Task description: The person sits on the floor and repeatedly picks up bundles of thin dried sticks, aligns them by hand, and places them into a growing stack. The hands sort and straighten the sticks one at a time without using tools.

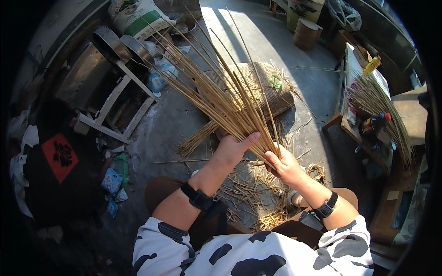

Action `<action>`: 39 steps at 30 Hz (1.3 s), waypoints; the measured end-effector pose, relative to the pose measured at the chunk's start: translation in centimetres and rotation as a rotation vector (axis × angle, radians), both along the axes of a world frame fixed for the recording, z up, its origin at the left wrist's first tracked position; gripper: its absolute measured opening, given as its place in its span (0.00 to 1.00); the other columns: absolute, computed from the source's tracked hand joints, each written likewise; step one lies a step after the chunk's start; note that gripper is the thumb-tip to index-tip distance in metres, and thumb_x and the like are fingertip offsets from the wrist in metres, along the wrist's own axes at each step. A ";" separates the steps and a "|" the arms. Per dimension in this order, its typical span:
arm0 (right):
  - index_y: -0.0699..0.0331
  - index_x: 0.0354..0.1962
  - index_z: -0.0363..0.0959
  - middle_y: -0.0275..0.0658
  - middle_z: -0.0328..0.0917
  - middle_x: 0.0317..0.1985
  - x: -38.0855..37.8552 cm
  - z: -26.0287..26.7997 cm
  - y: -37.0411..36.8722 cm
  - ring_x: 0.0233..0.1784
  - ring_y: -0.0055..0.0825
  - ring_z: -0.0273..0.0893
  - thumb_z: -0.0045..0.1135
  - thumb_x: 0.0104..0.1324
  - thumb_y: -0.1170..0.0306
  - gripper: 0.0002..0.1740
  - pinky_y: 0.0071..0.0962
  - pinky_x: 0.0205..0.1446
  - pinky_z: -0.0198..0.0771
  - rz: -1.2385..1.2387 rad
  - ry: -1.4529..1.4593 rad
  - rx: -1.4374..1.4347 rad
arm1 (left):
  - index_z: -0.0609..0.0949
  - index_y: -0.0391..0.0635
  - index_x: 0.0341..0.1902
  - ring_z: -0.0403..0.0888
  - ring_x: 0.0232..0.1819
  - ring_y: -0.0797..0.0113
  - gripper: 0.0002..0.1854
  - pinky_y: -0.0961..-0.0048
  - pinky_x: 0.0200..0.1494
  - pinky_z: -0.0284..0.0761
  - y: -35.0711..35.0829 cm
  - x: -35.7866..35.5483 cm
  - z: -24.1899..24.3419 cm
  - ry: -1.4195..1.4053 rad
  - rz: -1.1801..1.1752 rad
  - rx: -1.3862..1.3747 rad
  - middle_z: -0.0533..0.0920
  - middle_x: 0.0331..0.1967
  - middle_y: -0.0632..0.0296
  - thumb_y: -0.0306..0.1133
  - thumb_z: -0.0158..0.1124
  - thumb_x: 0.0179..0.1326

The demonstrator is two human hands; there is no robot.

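Both my hands grip one bundle of long dry plant stalks, which fans out away from me toward the upper left. My left hand wraps around the bundle from the left side, thumb across the top. Close to the stalks' near ends, my right hand holds them with its thumb on top. Beneath the bundle, a woven mat-like piece with a green tie rests on the floor, partly hidden. Another sheaf of stalks sticks out to the left below the held ones.
Broken straw litters the floor between my feet. At right, a low table bears a stalk bundle, a yellow bottle and a dark red-capped bottle. A wooden frame and metal pans stand left.
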State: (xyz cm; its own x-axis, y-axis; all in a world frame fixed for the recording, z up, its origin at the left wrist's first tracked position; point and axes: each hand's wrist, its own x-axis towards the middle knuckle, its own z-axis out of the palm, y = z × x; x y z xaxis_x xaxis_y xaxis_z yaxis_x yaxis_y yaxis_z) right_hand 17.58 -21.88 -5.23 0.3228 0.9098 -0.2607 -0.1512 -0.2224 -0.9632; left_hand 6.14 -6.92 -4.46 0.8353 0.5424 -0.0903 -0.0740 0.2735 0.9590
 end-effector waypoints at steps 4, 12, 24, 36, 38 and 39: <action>0.63 0.51 0.65 0.28 0.69 0.26 0.2 0.1 -0.2 0.25 0.13 0.65 0.45 0.73 0.62 0.16 0.16 0.27 0.61 0.029 0.018 -0.018 | 0.78 0.39 0.49 0.75 0.44 0.74 0.18 0.76 0.48 0.71 0.2 -0.2 0.0 0.035 -0.001 0.087 0.81 0.42 0.64 0.39 0.64 0.61; 0.63 0.47 0.66 0.27 0.67 0.25 0.1 -0.3 -0.2 0.23 0.13 0.61 0.45 0.72 0.63 0.13 0.16 0.27 0.60 -0.065 0.028 -0.045 | 0.76 0.42 0.52 0.76 0.47 0.73 0.19 0.72 0.50 0.72 0.5 -0.1 0.3 0.067 0.060 -0.075 0.80 0.45 0.64 0.41 0.61 0.64; 0.63 0.47 0.66 0.26 0.66 0.24 0.4 -0.6 -0.5 0.21 0.13 0.60 0.47 0.72 0.65 0.11 0.15 0.23 0.58 -0.061 0.042 -0.002 | 0.72 0.43 0.55 0.73 0.35 0.80 0.17 0.80 0.40 0.72 5.6 -1.7 2.8 -0.108 0.789 -0.021 0.75 0.40 0.69 0.38 0.57 0.66; 0.65 0.47 0.69 0.31 0.70 0.22 -0.1 -0.1 -0.8 0.23 0.17 0.64 0.46 0.69 0.72 0.10 0.20 0.27 0.63 0.003 -0.432 -0.080 | 0.76 0.38 0.39 0.66 0.15 0.82 0.10 0.84 0.17 0.63 9.2 -3.7 4.6 -0.111 0.671 0.157 0.74 0.18 0.69 0.34 0.62 0.63; 0.65 0.47 0.69 0.33 0.71 0.22 -0.2 -0.1 -0.7 0.22 0.17 0.66 0.46 0.70 0.71 0.10 0.21 0.27 0.65 -0.026 -0.357 -0.056 | 0.77 0.40 0.36 0.66 0.15 0.83 0.09 0.84 0.17 0.63 9.3 -3.7 4.3 -0.122 0.681 0.127 0.74 0.19 0.69 0.33 0.61 0.64; 0.65 0.47 0.69 0.33 0.71 0.22 -0.2 -0.2 -0.6 0.22 0.17 0.66 0.45 0.70 0.71 0.10 0.21 0.27 0.65 -0.040 -0.346 -0.066 | 0.77 0.40 0.36 0.66 0.15 0.83 0.08 0.85 0.18 0.64 9.2 -3.7 4.2 -0.166 0.655 0.117 0.75 0.19 0.69 0.34 0.60 0.64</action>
State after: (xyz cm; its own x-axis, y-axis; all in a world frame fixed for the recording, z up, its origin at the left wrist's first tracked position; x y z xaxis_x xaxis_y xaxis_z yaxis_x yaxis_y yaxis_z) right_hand 17.35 -22.52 -5.42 0.4370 0.8797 -0.1875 0.1718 -0.2863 -0.9426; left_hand 2.48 2.28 -0.27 0.3290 0.9390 0.1005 -0.3378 0.0177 0.9410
